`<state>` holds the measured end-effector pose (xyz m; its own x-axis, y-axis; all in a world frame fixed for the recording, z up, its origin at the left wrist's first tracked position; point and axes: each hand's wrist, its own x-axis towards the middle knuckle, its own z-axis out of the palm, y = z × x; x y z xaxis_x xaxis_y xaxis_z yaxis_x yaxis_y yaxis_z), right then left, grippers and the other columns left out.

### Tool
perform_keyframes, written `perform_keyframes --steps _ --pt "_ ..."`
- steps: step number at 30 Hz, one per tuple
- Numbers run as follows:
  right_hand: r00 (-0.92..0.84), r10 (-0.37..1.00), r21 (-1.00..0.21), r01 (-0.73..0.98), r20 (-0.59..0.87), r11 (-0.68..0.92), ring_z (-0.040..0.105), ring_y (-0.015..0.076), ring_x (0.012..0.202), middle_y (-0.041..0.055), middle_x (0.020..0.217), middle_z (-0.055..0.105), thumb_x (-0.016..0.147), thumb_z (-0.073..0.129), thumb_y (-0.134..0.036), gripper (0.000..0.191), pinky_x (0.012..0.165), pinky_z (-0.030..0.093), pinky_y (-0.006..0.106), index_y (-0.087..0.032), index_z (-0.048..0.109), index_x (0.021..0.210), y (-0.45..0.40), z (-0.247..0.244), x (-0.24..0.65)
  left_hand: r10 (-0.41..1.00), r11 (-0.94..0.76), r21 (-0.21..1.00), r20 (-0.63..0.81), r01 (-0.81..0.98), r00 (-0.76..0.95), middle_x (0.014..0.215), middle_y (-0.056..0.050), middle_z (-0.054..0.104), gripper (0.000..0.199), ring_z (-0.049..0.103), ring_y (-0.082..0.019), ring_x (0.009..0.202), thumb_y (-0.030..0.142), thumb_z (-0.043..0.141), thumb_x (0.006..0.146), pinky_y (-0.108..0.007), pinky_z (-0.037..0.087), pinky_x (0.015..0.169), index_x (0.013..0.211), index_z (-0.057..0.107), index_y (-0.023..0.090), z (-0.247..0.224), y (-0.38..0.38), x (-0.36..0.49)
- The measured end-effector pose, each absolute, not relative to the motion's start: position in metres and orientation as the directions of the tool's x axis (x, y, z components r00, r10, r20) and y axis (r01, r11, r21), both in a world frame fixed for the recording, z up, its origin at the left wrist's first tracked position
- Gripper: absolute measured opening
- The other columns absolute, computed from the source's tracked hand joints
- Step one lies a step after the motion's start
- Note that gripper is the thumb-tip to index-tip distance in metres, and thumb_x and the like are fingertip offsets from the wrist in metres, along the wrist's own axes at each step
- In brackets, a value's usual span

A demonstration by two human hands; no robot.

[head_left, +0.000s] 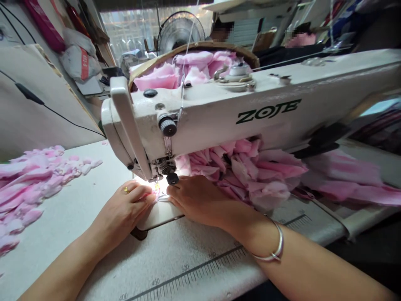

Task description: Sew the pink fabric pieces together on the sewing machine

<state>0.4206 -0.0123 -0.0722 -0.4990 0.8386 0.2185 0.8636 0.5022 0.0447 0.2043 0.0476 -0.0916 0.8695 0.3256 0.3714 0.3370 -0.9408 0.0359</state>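
A white sewing machine (200,121) spans the view, its needle area brightly lit. Just left of the needle, my left hand (130,205), with a ring, has its fingers pressed together on a small pink fabric piece (154,196). My right hand (196,198) is on the right side of the needle, fingers curled and closed beside a small metallic item (163,198), perhaps scissors or tweezers; what those fingers hold is hidden. Bunched pink fabric (247,171) lies under the machine arm, behind my right hand.
Several pink fabric pieces (28,188) lie on the left of the table (175,255), which has a printed ruler. Behind the machine stand a basket (140,72) of pink fabric and a fan (180,33). A board (40,96) borders the left. People are in the background.
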Motion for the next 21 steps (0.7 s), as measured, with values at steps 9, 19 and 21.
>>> perform_keyframes --steps 9,19,21 --pt "-0.526 0.826 0.108 0.851 0.202 0.515 0.057 0.0169 0.066 0.0036 0.074 0.063 0.091 0.051 -0.02 0.012 0.047 0.024 0.03 -0.018 0.061 0.084 -0.009 -0.073 0.421 0.435 -0.9 0.122 0.252 0.418 0.864 0.112 -0.005 0.062 0.027 0.054 -0.019 0.097 0.022 0.039 0.097 -0.038 0.046 0.086 0.117 0.057 0.021 -0.092 0.04 0.203" --pt "-0.514 0.849 0.107 0.857 0.121 0.504 0.057 0.0167 0.067 0.0048 0.079 0.067 0.092 0.05 -0.021 0.014 0.05 0.028 0.028 -0.019 0.063 0.092 -0.009 -0.072 0.42 0.461 -0.872 -0.103 0.156 0.479 0.873 0.112 -0.012 0.06 0.039 0.052 -0.027 0.1 0.01 0.046 0.088 -0.044 0.047 0.089 0.127 0.049 0.01 -0.092 0.022 0.21" --pt "-0.494 0.864 0.115 0.868 0.1 0.483 0.058 0.0175 0.068 0.0056 0.078 0.067 0.092 0.049 -0.02 0.014 0.051 0.03 0.028 -0.019 0.063 0.094 -0.008 -0.072 0.42 0.477 -0.848 -0.177 0.152 0.499 0.866 0.116 -0.015 0.058 0.046 0.051 -0.03 0.104 0.007 0.045 0.084 -0.046 0.046 0.091 0.13 0.045 0.007 -0.093 0.017 0.214"
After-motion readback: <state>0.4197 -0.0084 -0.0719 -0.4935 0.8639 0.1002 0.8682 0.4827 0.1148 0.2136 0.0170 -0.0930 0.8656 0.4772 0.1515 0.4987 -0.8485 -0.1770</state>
